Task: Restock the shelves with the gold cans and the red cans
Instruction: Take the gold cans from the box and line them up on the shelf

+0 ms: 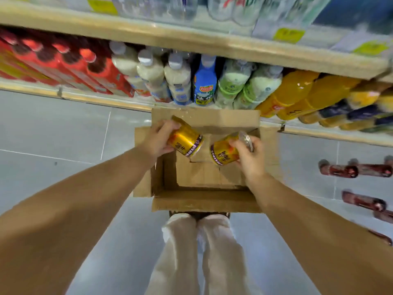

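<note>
The left hand point(158, 138) is closed around a gold can point(187, 141), which is held tilted with its base turned toward 4 o'clock. The right hand point(247, 154) is closed around a second gold can point(225, 151), tilted the other way, its silver top end at 1 o'clock against the fingers point(239, 143). The two cans are held near each other but apart, both above an open cardboard box point(204, 199) that stands on the grey tiled floor point(63, 128). The box flaps are folded outward, and only bare cardboard is seen on the visible part of its bottom. At 6 o'clock from the box, the person's legs in light trousers point(200, 256) are seen, with the feet just at the near flap. At 12 o'clock from the box, a low shelf point(102, 101) is stocked, from 10 o'clock round to 2 o'clock, with red packs point(63, 69), cream-coloured bottles point(153, 75), one blue-labelled bottle point(205, 81), green-labelled bottles point(244, 86) and orange bottles point(297, 96). Above it, an upper shelf point(191, 41) carrying clear bottles point(170, 7) and yellow-green price tags point(288, 35) is noted. At 3 o'clock, dark red items point(344, 170) lie on the floor; their kind cannot be told through the blur.
</note>
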The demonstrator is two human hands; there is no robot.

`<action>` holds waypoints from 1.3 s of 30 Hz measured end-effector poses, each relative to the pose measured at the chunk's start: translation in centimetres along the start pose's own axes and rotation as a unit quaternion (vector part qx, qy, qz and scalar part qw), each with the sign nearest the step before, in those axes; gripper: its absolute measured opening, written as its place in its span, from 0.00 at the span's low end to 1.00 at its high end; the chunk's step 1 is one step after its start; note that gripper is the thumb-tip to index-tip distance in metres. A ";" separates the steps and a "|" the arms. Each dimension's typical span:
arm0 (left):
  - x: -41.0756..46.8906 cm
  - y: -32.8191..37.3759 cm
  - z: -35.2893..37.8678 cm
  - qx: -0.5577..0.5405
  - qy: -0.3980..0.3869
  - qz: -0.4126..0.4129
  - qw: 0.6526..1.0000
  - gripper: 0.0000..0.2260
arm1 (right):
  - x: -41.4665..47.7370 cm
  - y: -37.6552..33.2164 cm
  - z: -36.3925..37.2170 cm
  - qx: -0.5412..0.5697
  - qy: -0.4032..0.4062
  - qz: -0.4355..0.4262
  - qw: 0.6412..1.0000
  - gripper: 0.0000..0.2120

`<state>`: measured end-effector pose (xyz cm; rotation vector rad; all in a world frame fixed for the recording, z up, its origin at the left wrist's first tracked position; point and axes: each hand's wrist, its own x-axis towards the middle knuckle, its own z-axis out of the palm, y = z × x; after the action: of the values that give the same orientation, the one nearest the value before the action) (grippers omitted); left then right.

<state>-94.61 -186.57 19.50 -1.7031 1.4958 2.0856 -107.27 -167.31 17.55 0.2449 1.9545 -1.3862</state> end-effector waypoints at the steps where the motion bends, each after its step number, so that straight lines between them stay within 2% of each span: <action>1: -2.1 2.8 0.0 0.006 -0.005 0.007 1.000 0.07 | -1.6 -2.7 -0.5 0.013 -0.001 -0.008 1.000 0.18; 4: -8.6 11.4 -0.1 0.060 -0.017 0.052 0.997 0.08 | -6.4 -11.2 -1.6 0.038 -0.007 -0.061 0.997 0.18; 7: -15.1 19.5 -0.7 0.154 -0.033 0.156 0.975 0.10 | -11.1 -19.8 -2.8 0.024 0.005 -0.152 0.988 0.19; 12: -26.0 32.4 -1.5 0.248 -0.031 0.320 0.914 0.22 | -18.6 -32.2 -4.3 -0.002 0.015 -0.281 0.960 0.14; 17: -35.1 42.2 -2.1 0.265 0.022 0.453 0.851 0.23 | -24.8 -41.8 -5.5 -0.015 0.020 -0.379 0.925 0.19; 21: -40.6 47.2 -2.6 0.280 0.040 0.522 0.805 0.24 | -28.7 -47.5 -6.8 -0.037 0.058 -0.435 0.898 0.20; 26: -46.3 51.6 -1.7 0.275 0.084 0.597 0.749 0.27 | -32.6 -53.3 -9.3 -0.114 0.097 -0.474 0.868 0.30; 30: -49.2 55.0 0.0 0.246 0.120 0.637 0.721 0.24 | -34.6 -58.2 -11.4 -0.148 0.129 -0.548 0.813 0.29; 35: -51.7 58.7 2.8 0.234 0.195 0.677 0.670 0.28 | -35.8 -64.0 -14.4 -0.152 0.177 -0.609 0.759 0.29; 39: -51.7 60.7 5.1 0.252 0.240 0.678 0.647 0.33 | -35.1 -66.9 -16.7 -0.158 0.198 -0.650 0.716 0.31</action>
<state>-113.35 -189.49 97.11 -0.8067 3.8152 0.8948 -124.51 -171.16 92.87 -1.3861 2.8112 -1.7709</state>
